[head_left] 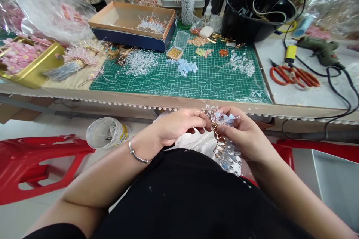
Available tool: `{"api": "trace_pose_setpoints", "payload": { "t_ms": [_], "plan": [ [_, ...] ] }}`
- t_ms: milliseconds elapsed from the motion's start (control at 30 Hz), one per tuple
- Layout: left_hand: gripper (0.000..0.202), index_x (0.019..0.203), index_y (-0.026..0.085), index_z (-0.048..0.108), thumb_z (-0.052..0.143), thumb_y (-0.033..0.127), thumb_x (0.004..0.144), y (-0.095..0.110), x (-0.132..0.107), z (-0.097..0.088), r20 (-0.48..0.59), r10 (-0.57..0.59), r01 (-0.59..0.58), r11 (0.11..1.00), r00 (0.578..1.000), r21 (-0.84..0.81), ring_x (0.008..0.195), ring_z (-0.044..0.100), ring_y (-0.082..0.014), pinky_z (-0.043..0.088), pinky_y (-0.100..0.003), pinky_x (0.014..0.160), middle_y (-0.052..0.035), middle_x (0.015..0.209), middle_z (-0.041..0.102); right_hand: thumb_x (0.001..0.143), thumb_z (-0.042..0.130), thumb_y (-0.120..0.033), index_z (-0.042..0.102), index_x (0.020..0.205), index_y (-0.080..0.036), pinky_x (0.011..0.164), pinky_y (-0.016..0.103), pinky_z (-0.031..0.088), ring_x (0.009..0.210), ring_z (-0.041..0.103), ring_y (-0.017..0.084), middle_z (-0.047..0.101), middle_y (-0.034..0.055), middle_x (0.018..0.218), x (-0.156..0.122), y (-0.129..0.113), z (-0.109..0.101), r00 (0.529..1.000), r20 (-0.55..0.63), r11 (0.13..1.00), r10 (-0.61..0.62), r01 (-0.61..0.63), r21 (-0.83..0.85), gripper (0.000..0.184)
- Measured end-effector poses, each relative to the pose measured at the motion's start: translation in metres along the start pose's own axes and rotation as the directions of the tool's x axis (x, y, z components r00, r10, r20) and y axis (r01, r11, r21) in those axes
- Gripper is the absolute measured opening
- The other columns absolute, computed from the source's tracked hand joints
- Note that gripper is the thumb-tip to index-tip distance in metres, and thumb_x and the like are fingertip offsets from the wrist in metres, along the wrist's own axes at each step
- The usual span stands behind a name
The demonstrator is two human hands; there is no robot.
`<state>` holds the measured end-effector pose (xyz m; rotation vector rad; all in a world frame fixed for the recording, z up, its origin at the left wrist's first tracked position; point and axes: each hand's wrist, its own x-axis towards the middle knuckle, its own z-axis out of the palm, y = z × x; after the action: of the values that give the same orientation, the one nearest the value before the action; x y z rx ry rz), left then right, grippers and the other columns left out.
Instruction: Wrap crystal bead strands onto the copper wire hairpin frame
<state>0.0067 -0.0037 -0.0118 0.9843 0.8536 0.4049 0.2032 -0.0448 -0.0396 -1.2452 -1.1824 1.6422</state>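
— Where is the ornament (220, 143) held?

— Just below the table edge (179, 101), in front of the black shirt (196, 186), where its upper end is gripped by the right hand (245, 134).

— How is it made up?

— A curved golden band is seen, with short golden stems set along one side. Beyond these, clear drops and pale, glassy discs are spread toward the lower right (the finest strands are too small to be made out). At the top, pale blue petals are clustered among tiny clear beads.

— And the fingers?

— On the right, thumb and bent fingers are closed around the ornament. The left hand (182, 125) is half curled, its fingertips placed right by the band; whether anything is pinched there cannot be told.

— Are similar parts laid out?

— Blue petals (186, 67) and, to their left, clear beads (143, 61) are heaped on the green mat (215, 73).
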Motion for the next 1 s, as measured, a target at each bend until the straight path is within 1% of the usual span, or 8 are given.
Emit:
{"api": "trace_pose_setpoints", "payload": {
  "t_ms": [167,300,433,500,600,700,833,1000],
  "plan": [
    [0.015,0.079,0.015,0.061,0.063,0.030,0.081,0.003,0.005,0.001,-0.065,0.093,-0.092,0.996,0.993,0.022,0.071,0.048,-0.0100,0.038,-0.026,0.070,0.0010,0.077,0.057,0.078,0.066,-0.032,0.049,0.105,-0.028,0.050,0.025,0.039,0.055,0.048,0.010,0.055,-0.0039,0.075,-0.005,-0.004,0.001,0.998,-0.053,0.997,0.034,-0.037,-0.064,0.032],
    [0.020,0.086,0.017,0.065,0.060,0.036,0.085,0.010,-0.002,0.009,-0.126,0.254,-0.205,0.928,0.959,0.310,0.085,0.055,-0.0143,0.041,-0.029,0.080,-0.0014,0.089,0.062,0.076,0.064,-0.038,0.052,0.105,-0.026,0.051,0.026,0.040,0.054,0.049,0.012,0.055,-0.0037,0.070,-0.006,-0.007,0.002,0.992,-0.124,0.992,0.036,-0.051,-0.118,0.033],
    [0.019,0.085,0.020,0.066,0.055,0.035,0.089,0.013,-0.010,0.017,-0.177,0.393,-0.216,0.767,0.902,0.604,0.082,0.055,-0.0139,0.040,-0.027,0.074,-0.0003,0.087,0.061,0.076,0.063,-0.038,0.054,0.103,-0.025,0.052,0.027,0.041,0.056,0.050,0.012,0.056,-0.0027,0.071,-0.004,-0.009,0.003,0.985,-0.172,0.989,0.030,-0.054,-0.138,0.032],
    [0.016,0.083,0.020,0.066,0.055,0.029,0.089,0.012,-0.012,0.020,-0.153,0.462,-0.229,0.667,0.873,0.709,0.082,0.054,-0.0138,0.040,-0.027,0.074,-0.0002,0.083,0.060,0.076,0.063,-0.036,0.055,0.102,-0.025,0.053,0.026,0.040,0.058,0.049,0.012,0.056,-0.0025,0.072,-0.003,-0.009,0.003,0.980,-0.196,0.989,0.022,-0.049,-0.138,0.029],
    [0.017,0.079,0.020,0.066,0.054,0.026,0.090,0.007,-0.012,0.020,-0.086,0.498,-0.221,0.525,0.863,0.822,0.079,0.053,-0.0144,0.038,-0.029,0.072,-0.0001,0.077,0.058,0.077,0.063,-0.033,0.054,0.102,-0.026,0.055,0.026,0.040,0.060,0.048,0.012,0.055,-0.0032,0.074,-0.001,-0.007,0.004,0.974,-0.227,0.992,0.000,-0.029,-0.123,0.027],
    [0.020,0.076,0.020,0.066,0.053,0.023,0.090,0.003,-0.011,0.019,-0.010,0.514,-0.228,0.397,0.857,0.889,0.073,0.050,-0.0142,0.035,-0.029,0.067,0.0000,0.071,0.054,0.078,0.062,-0.033,0.053,0.101,-0.026,0.055,0.026,0.040,0.060,0.048,0.011,0.054,-0.0032,0.075,0.000,-0.006,0.004,0.970,-0.244,0.994,-0.017,-0.009,-0.108,0.026],
    [0.022,0.076,0.019,0.065,0.050,0.021,0.092,0.003,-0.013,0.020,0.018,0.542,-0.210,0.294,0.840,0.932,0.071,0.048,-0.0143,0.034,-0.029,0.066,-0.0004,0.069,0.055,0.079,0.061,-0.035,0.052,0.103,-0.026,0.053,0.026,0.039,0.058,0.047,0.012,0.053,-0.0025,0.076,0.001,-0.006,0.006,0.957,-0.281,0.989,-0.065,0.023,-0.149,0.027],
    [0.023,0.086,0.018,0.067,0.051,0.033,0.092,0.006,-0.011,0.024,0.067,0.559,-0.150,0.104,0.826,0.983,0.079,0.053,-0.0192,0.037,-0.033,0.074,-0.0046,0.080,0.062,0.078,0.061,-0.032,0.054,0.104,-0.026,0.064,0.028,0.044,0.072,0.050,0.014,0.057,0.0014,0.092,0.000,-0.009,0.011,0.925,-0.334,0.960,-0.184,0.096,-0.263,0.028]
  ]
}}
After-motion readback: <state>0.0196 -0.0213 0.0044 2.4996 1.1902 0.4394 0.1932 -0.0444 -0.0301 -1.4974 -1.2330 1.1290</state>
